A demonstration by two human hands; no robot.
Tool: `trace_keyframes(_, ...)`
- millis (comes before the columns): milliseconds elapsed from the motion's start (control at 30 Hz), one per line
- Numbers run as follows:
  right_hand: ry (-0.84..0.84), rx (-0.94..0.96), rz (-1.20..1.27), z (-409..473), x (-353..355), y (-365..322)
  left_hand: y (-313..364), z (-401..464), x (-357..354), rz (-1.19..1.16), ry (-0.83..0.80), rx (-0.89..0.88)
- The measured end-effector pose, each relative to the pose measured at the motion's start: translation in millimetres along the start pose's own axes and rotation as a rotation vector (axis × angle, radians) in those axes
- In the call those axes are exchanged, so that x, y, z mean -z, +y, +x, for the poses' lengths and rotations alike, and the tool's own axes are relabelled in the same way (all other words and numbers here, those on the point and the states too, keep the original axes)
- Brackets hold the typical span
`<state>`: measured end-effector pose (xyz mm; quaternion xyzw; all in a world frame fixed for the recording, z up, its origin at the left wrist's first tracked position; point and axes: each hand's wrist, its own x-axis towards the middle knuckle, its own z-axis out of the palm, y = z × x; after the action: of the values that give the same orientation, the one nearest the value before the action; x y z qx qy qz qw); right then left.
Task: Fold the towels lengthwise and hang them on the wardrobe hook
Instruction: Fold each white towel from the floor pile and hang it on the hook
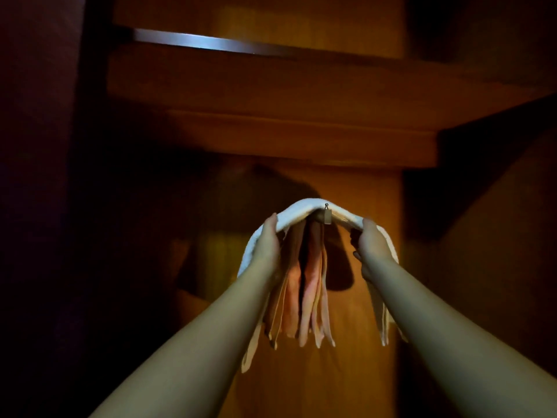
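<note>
The left hand (266,242) grips one side of a folded white towel (301,211), fingers curled under it and thumb on top; the right hand (372,242) grips the other side the same way, so the towel arches between them.

Behind both hands stands the wardrobe's wooden back panel (361,297), with a shelf (271,86) well above them and a metal rail (211,43) higher still. Just below and between the hands hang several peach towels (307,291), already draped, their ends falling past the forearms. Smallest, midway between the hands at the crest of the white towel, the wardrobe hook (327,214) shows its tip just above the cloth.

The step in hand looks like the hanging of the white towel over those already there. Its middle seems to rest at the hook, though whether it has caught cannot be told. The next move probably calls for lowering both sides evenly so the fold settles on the hook, then letting go gently.
</note>
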<state>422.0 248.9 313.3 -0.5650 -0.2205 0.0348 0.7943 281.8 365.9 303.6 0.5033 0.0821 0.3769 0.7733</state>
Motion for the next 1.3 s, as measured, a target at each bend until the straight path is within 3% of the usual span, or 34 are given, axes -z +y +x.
trace_keyframes(233,0.013,0.006,0.006,-22.3,-3.6,29.5,-37.3,-20.5,-11.6,-0.002,-0.005,0.063)
trace_keyframes(500,-0.121,-0.094,0.023,-28.7,-17.9,45.7,-57.6,-18.8,-26.0,-0.042,-0.036,0.080)
trace_keyframes(700,-0.340,-0.212,-0.037,-38.8,-18.5,42.9,-67.3,-25.4,-10.7,0.033,-0.080,0.221)
trace_keyframes(1000,-0.482,-0.263,-0.226,-51.7,13.9,58.0,-85.5,-57.2,29.3,0.187,0.008,0.495)
trace_keyframes(1167,-0.390,-0.249,-0.363,-94.3,37.6,64.4,-88.1,-96.1,60.9,0.388,-0.129,0.695)
trace_keyframes(1300,-0.276,-0.102,-0.725,-139.1,55.4,69.8,-94.7,-132.2,95.5,0.562,-0.135,0.677)
